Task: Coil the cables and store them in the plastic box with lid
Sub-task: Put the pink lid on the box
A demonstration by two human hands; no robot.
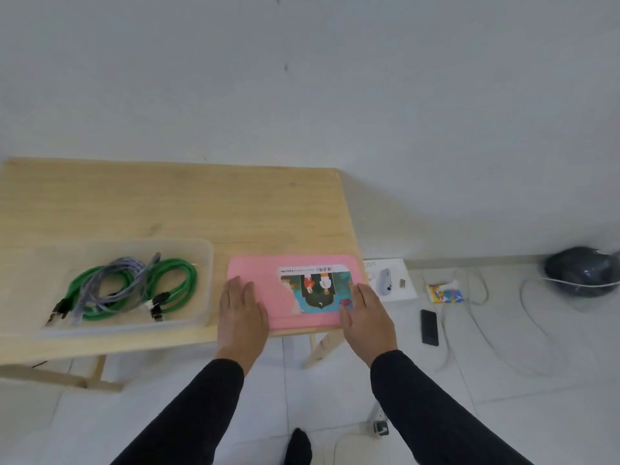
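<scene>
A clear plastic box [204, 263] stands open on the left of the wooden table [174, 203]. Inside it lie coiled green cables [181, 280] and a coiled grey cable [117, 280]. To the box's right, a pink lid [268, 303] with a picture label lies flat near the table's front edge. My left hand [241, 313] rests flat on the lid's left end. My right hand [367, 317] lies on its right end, fingers over the label's corner. Whether either hand grips the lid's edge is not visible.
On the tiled floor to the right lie a white box with a mouse picture [389, 280], a small colourful packet [446, 293], a black phone [430, 327], white cords [486, 330] and a dark round object [583, 270]. A white wall stands behind the table.
</scene>
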